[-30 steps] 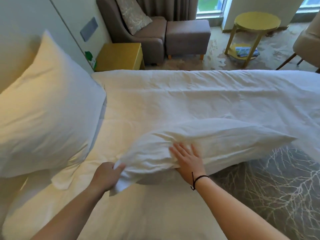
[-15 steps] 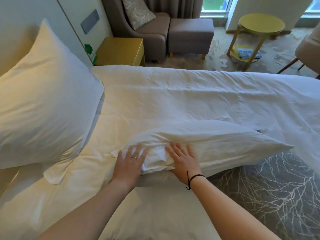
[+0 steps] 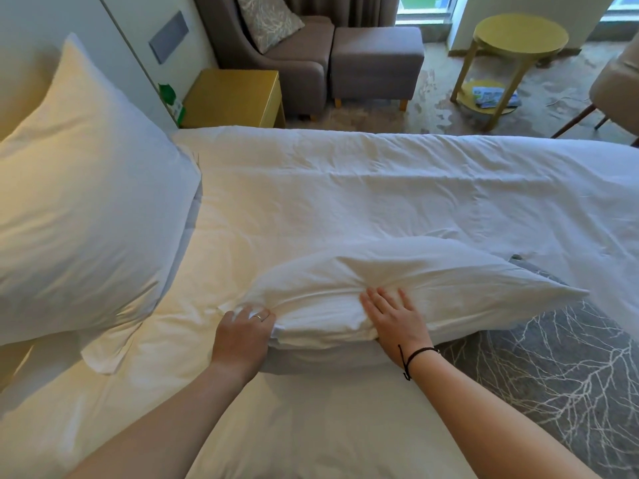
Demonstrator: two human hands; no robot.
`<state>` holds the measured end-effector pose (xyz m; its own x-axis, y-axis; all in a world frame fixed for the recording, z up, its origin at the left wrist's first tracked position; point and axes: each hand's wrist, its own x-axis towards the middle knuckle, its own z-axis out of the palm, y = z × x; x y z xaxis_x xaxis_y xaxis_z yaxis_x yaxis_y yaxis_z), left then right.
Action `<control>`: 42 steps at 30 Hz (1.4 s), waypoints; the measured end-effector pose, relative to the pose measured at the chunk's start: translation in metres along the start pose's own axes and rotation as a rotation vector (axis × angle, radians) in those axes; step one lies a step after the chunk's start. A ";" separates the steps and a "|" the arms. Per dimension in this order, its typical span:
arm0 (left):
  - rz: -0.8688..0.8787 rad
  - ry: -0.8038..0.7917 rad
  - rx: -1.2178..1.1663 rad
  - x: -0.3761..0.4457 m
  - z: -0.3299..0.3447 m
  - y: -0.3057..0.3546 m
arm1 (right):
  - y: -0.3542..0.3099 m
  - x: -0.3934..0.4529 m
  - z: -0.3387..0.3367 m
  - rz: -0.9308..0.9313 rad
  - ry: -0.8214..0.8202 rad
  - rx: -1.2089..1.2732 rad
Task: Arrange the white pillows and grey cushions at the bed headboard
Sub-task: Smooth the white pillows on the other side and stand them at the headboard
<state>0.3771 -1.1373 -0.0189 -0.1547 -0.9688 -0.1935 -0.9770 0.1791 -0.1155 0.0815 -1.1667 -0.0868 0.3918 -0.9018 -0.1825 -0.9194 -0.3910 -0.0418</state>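
Fingers of both hands grip the flat pillow.

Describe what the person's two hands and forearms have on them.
Both forearms are bare, with no sleeves in view. The left hand wears a thin silver-coloured ring on one finger. The right hand has a thin black cord bracelet at the wrist, its loose end hanging down.

The pillow is matt white cloth, creased. The bed cover is the same wrinkled matt cloth. The armchair and footstool wear grey woven fabric. The nightstand looks smooth yellow wood, the carpet matt grey pile.
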 end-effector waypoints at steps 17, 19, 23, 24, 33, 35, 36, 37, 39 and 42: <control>-0.197 -0.129 -0.094 -0.013 0.015 -0.033 | -0.008 0.029 -0.041 0.210 -0.042 0.391; -0.192 -0.132 -0.077 -0.016 0.015 -0.046 | -0.012 0.029 -0.057 0.219 0.008 0.514; -0.193 0.046 0.038 0.002 -0.010 -0.079 | -0.029 0.043 -0.095 0.172 0.066 0.546; -0.220 0.122 0.053 0.011 -0.022 -0.088 | -0.035 0.051 -0.106 0.180 0.064 0.547; -0.494 0.295 -0.490 0.026 -0.093 -0.092 | -0.104 0.132 -0.209 0.271 0.056 0.632; -0.540 0.325 -0.578 0.027 -0.104 -0.091 | -0.119 0.152 -0.232 0.275 0.049 0.630; -0.554 0.345 -0.604 0.029 -0.111 -0.093 | -0.127 0.160 -0.244 0.266 0.034 0.612; -0.563 0.370 -0.628 0.032 -0.120 -0.097 | -0.135 0.167 -0.254 0.263 0.012 0.606; -0.570 0.417 -0.711 0.039 -0.137 -0.109 | -0.151 0.178 -0.268 0.292 0.018 0.710; -0.507 0.412 -0.892 0.044 -0.153 -0.125 | -0.177 0.188 -0.275 0.365 0.101 0.973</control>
<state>0.4703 -1.2287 0.1362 0.4189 -0.9073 0.0362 -0.6702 -0.2820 0.6866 0.3266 -1.3174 0.1563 0.0446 -0.9640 -0.2621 -0.5946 0.1852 -0.7824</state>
